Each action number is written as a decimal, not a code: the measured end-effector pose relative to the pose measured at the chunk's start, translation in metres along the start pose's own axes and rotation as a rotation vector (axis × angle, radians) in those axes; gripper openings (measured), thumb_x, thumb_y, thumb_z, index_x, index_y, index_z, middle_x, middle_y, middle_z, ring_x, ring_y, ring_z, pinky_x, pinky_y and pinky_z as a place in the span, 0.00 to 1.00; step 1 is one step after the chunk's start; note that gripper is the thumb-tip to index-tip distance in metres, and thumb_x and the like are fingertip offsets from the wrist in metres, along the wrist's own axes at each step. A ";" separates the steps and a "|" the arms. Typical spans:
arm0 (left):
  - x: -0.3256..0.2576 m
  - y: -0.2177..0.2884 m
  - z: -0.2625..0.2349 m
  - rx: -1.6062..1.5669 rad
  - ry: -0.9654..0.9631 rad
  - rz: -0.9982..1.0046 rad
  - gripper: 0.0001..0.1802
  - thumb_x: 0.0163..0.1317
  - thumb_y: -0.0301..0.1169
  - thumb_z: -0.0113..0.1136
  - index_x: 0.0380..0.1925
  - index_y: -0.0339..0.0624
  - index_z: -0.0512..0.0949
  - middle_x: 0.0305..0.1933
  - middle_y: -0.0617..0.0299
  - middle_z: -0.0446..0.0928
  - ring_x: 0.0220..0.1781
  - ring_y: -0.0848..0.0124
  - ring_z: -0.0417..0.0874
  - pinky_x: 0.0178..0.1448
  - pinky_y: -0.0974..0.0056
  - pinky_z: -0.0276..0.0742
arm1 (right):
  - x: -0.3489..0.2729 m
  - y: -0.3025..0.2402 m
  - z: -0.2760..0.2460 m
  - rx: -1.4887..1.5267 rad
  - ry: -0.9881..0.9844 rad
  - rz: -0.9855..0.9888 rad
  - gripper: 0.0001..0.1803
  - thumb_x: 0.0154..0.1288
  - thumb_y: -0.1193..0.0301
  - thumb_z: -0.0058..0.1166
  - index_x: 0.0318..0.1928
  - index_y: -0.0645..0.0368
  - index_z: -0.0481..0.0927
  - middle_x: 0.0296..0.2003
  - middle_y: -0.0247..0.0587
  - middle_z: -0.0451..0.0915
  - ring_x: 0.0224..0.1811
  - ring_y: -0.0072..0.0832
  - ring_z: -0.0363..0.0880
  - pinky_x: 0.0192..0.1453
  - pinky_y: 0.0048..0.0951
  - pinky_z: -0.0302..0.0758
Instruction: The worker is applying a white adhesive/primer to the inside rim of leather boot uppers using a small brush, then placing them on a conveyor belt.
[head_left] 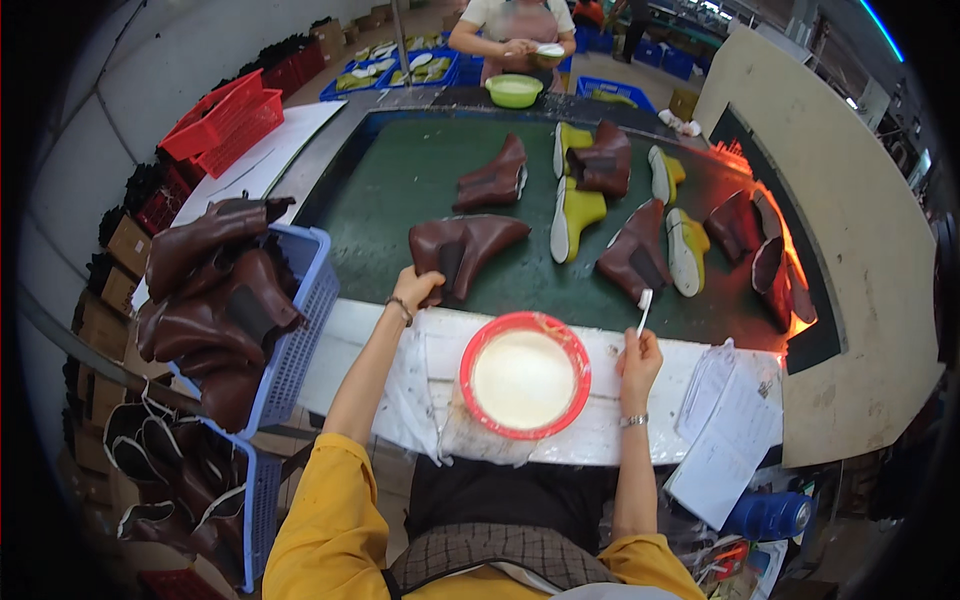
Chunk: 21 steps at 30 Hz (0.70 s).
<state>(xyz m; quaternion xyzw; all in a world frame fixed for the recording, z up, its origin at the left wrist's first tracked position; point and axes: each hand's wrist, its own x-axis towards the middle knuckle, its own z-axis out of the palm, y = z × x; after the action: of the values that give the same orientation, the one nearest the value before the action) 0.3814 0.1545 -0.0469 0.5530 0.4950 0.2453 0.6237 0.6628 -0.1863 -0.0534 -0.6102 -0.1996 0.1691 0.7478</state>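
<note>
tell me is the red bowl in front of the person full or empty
Nearly full: the red bowl holds a smooth white liquid almost up to its rim.

Both forearms extend forward from yellow sleeves, well apart. The left hand [415, 288], a bracelet at its wrist, reaches farther out with fingers curled closed in a grasp. The right hand [638, 362], wristwatch below it, is raised, fingers pinched together.
</note>
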 end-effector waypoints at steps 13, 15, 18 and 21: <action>-0.004 -0.046 -0.094 0.463 0.563 0.562 0.09 0.66 0.28 0.61 0.43 0.42 0.86 0.30 0.58 0.87 0.29 0.69 0.88 0.39 0.63 0.81 | 0.000 -0.004 0.007 -0.065 0.008 0.026 0.11 0.72 0.71 0.63 0.33 0.56 0.74 0.19 0.20 0.69 0.15 0.09 0.61 0.16 0.17 0.56; -0.008 -0.035 -0.084 0.474 0.613 0.556 0.07 0.69 0.28 0.60 0.39 0.40 0.86 0.26 0.62 0.85 0.29 0.75 0.85 0.35 0.67 0.78 | -0.003 -0.002 0.003 -0.072 0.024 0.022 0.10 0.72 0.72 0.63 0.34 0.56 0.75 0.20 0.20 0.69 0.15 0.09 0.61 0.16 0.17 0.57; -0.012 -0.030 -0.080 0.517 0.603 0.513 0.07 0.69 0.30 0.61 0.41 0.42 0.86 0.27 0.61 0.86 0.30 0.70 0.87 0.37 0.64 0.79 | 0.000 0.001 0.007 -0.103 0.011 -0.005 0.06 0.71 0.74 0.62 0.36 0.58 0.77 0.22 0.23 0.73 0.15 0.09 0.62 0.16 0.16 0.58; -0.015 -0.023 -0.075 0.616 0.574 0.457 0.10 0.71 0.36 0.59 0.41 0.45 0.87 0.28 0.61 0.87 0.31 0.65 0.88 0.40 0.60 0.80 | 0.002 0.006 0.006 -0.134 -0.002 -0.045 0.03 0.70 0.76 0.62 0.39 0.59 0.80 0.24 0.24 0.75 0.17 0.09 0.64 0.18 0.15 0.59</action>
<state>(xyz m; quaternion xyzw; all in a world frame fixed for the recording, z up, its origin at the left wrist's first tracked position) 0.3035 0.1692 -0.0560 0.7166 0.5627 0.3609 0.1991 0.6613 -0.1795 -0.0582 -0.6540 -0.2247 0.1390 0.7088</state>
